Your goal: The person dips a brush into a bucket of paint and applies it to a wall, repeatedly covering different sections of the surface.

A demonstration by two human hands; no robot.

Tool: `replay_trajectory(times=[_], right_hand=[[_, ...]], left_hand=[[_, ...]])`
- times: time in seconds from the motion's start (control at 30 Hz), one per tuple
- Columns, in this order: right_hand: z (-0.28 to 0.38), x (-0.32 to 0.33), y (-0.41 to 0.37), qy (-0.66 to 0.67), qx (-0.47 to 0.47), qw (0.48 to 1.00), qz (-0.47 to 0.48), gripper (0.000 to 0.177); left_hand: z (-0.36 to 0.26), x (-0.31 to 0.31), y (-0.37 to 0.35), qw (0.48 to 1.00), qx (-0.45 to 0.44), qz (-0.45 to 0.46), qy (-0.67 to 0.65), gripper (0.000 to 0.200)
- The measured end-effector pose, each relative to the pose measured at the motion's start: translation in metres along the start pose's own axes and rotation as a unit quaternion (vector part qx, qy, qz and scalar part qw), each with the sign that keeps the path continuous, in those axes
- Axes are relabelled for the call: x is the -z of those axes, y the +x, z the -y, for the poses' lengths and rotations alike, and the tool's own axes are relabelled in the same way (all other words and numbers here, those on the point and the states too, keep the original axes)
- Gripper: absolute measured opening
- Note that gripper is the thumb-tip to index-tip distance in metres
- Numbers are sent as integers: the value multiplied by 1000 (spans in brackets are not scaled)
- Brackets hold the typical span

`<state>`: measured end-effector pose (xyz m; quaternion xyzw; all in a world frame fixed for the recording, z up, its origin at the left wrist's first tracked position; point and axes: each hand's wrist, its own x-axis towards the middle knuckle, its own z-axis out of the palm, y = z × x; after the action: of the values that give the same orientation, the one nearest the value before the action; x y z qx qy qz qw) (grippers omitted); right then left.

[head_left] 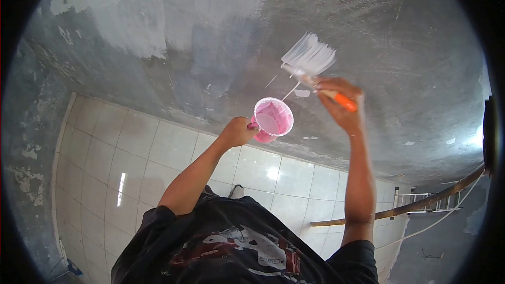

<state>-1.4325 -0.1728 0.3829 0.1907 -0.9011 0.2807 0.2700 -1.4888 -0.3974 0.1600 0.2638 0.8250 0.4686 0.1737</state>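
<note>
My right hand (339,97) is closed around a paintbrush (344,101) with an orange-ended handle. The brush's bristles rest at the lower edge of a fresh white paint patch (310,55) on the grey wall (231,81). A thin white drip runs down from that patch. My left hand (238,132) grips the handle of a pink plastic mug (273,118), its rim smeared white. Inside the mug I see pale, whitish paint. The mug is held below the brush, in front of the wall.
Pale tiles (173,142) cover the floor along the wall's base. A long wooden pole (400,211) slants at the right, near a white cable and a metal ladder (428,201). Another patchy grey wall (29,142) stands at the left.
</note>
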Motion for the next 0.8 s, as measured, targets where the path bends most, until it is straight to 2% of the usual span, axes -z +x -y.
replay_trajectory(times=[0.07, 0.13, 0.27, 0.33, 0.4, 0.53, 0.57, 0.63, 0.67, 0.73, 0.77, 0.8], right_hand=[[-18, -32, -15, 16, -20, 1000, 10, 18], [-32, -54, -24, 15, -27, 998, 62, 18], [-40, -58, -19, -41, 7, 997, 71, 15], [-34, -37, -1, -37, 18, 998, 36, 16], [-19, -4, 20, -108, 53, 992, 28, 16], [15, 54, 49, -226, 133, 963, -62, 20], [22, 60, 50, -228, 126, 964, -62, 20], [32, 66, 43, -300, 138, 935, -131, 24], [31, 63, 33, -299, 131, 936, -130, 24], [25, 46, 7, -280, 78, 950, -110, 27], [24, 30, -5, -208, 91, 968, -111, 27], [18, 11, -25, -150, 26, 981, -123, 25]], left_hand=[[17, -11, 5, 1000, -12, 0, -5, 37], [22, -19, 12, 999, 29, 32, 2, 36], [24, -27, 19, 998, 54, 38, -7, 36], [27, -32, 24, 997, 69, 29, 19, 37], [26, -30, 21, 996, 80, 32, 18, 37], [39, -29, 7, 992, 109, 56, 34, 37], [44, -27, 0, 991, 109, 63, 36, 37], [55, -21, -17, 991, 105, 60, 51, 38], [63, -20, -28, 991, 108, 66, 52, 38], [86, -20, -49, 994, 95, 7, 48, 37], [98, -17, -60, 994, 101, 12, 49, 37], [109, -13, -70, 994, 97, -2, 43, 36]])
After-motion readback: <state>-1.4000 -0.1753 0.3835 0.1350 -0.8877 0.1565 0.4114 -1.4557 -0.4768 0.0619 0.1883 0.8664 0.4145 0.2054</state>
